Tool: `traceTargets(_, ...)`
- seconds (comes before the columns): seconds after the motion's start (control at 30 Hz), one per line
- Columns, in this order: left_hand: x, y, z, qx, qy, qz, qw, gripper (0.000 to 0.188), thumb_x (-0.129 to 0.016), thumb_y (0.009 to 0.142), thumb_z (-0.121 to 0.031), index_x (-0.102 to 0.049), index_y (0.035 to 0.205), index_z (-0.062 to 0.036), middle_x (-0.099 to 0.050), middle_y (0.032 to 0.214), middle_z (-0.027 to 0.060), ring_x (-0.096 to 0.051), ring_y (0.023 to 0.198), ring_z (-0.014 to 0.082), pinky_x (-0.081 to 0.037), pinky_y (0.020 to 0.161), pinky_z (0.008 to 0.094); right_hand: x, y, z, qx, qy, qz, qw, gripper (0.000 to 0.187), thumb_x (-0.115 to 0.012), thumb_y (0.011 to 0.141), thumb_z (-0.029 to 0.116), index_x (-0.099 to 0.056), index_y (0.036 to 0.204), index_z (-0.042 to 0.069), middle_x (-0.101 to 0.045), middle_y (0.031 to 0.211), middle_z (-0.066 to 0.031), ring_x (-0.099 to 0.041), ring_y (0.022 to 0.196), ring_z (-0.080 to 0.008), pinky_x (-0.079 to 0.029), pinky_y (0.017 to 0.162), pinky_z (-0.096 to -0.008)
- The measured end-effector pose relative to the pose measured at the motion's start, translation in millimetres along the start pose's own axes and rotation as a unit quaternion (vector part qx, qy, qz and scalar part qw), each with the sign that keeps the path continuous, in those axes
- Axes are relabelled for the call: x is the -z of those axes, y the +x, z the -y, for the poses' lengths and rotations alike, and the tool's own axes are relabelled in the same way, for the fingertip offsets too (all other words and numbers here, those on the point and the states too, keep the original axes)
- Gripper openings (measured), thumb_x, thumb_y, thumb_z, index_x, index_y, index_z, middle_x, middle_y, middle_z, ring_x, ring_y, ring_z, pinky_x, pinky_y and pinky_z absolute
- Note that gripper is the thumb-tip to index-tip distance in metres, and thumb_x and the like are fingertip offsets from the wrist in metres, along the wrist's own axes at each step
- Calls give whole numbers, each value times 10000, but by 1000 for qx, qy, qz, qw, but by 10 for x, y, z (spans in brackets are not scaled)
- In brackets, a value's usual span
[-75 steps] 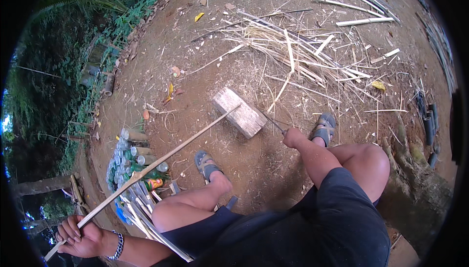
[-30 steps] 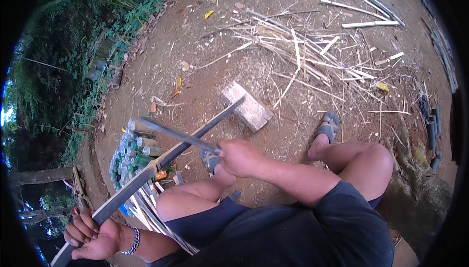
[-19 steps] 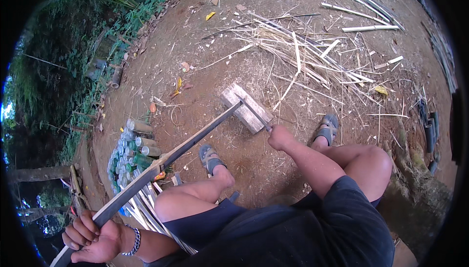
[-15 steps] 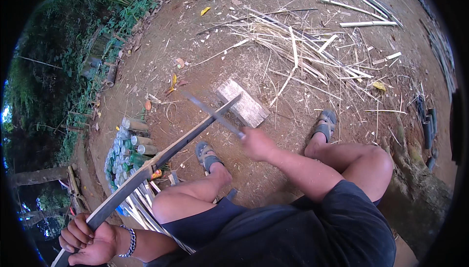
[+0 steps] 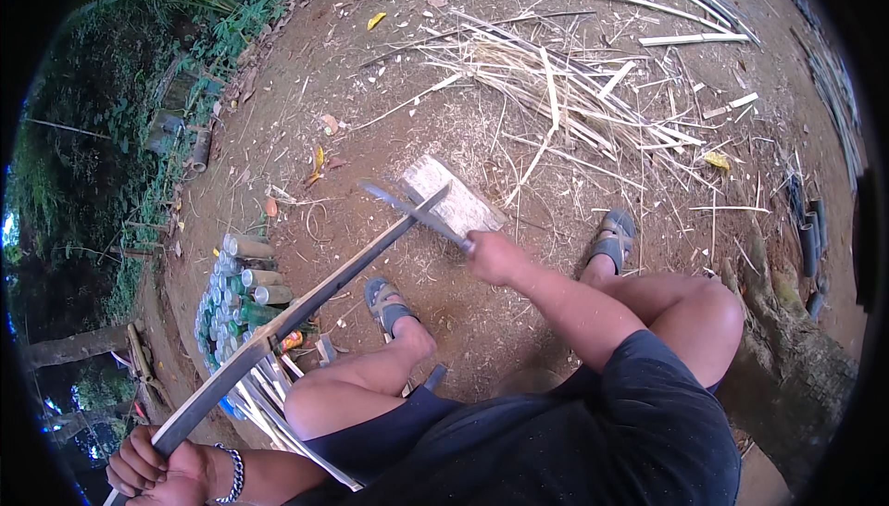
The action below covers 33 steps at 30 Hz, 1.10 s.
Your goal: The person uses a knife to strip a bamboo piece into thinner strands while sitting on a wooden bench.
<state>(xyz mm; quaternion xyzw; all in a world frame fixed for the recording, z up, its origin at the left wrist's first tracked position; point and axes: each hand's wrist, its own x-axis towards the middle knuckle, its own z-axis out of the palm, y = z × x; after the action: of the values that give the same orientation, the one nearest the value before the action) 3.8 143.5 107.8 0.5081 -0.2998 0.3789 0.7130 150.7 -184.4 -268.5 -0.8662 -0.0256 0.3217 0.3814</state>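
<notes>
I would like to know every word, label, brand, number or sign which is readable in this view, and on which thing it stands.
No text can be read in this view.
Orange-and-yellow patch beside the bottles: perhaps a label, too small to read.
Knife in the right hand: no lettering shows.
Long strip in the left hand: no lettering shows.

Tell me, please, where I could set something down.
Soil is mostly bare between the two sandals, nearer than the wood block; the right hand overhangs part. Crowded: the strip pile beyond the block, and the bottles left of the sandals.
</notes>
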Motion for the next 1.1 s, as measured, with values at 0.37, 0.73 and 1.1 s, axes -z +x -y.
traceTargets(0.37,56,-6,40,-3,20,-8,1000,644,-295,920,-674,-443,797,-59,-353,618,-1,-336,503,100,-297,504,240,-87,341,-733,-90,-63,-48,993,338,-512,877,183,-615,1129,-17,-639,1105,-240,-616,1042,-378,-495,892,-437)
traceTargets(0.73,-166,-215,161,-71,48,-130,988,462,-573,885,-527,-471,843,-78,-427,736,12,-421,620,118,-359,584,246,-492,-394,377,39,137,-88,986,273,-538,891,208,-574,1068,3,-647,905,-226,-646,846,-384,-512,784,-471)
traceTargets(1.1,-175,-328,1,-4,-9,-55,998,420,-646,867,-471,-503,784,-85,-369,563,-43,-337,462,61,-295,470,217,-555,-991,1123,230,130,-82,961,184,-559,800,112,-567,965,32,-636,777,-217,-632,737,-408,-500,691,-499)
